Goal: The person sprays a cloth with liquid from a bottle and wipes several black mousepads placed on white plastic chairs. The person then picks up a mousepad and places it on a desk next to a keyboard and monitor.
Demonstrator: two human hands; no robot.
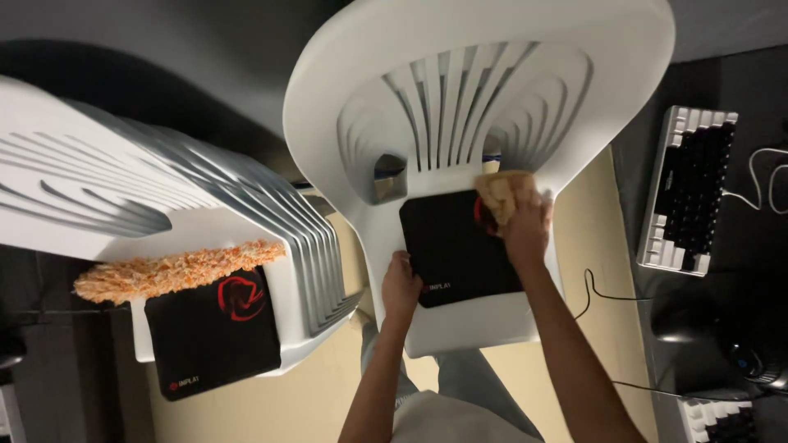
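**Now wiping a black mat on a white chair seat**

Nearest the camera, two bare forearms reach forward over the person's lap. The left hand (400, 287) rests at the near left edge of a black mouse mat (455, 250), its fingers curled down and pressing on the mat's border; whether they grip under the edge cannot be told. The right hand (525, 226) lies on the far right corner of the same mat, closed around a crumpled tan cloth (502, 195) that touches the mat's surface. The mat lies flat on the seat of a white plastic chair (468, 324), which has a slatted, fan-shaped backrest rising beyond the hands.

To the left stands a second white chair (320, 279) of the same kind. A second black mat (215, 332) with a red emblem lies on its seat, and an orange and white fluffy duster (176, 271) lies just beyond that mat, touching its far edge.

Off to the right, a dark desk (739, 82) carries a keyboard (688, 189) with dark keys in a pale frame. A thin black cable (595, 291) runs across the beige floor (591, 213) beside the chair.
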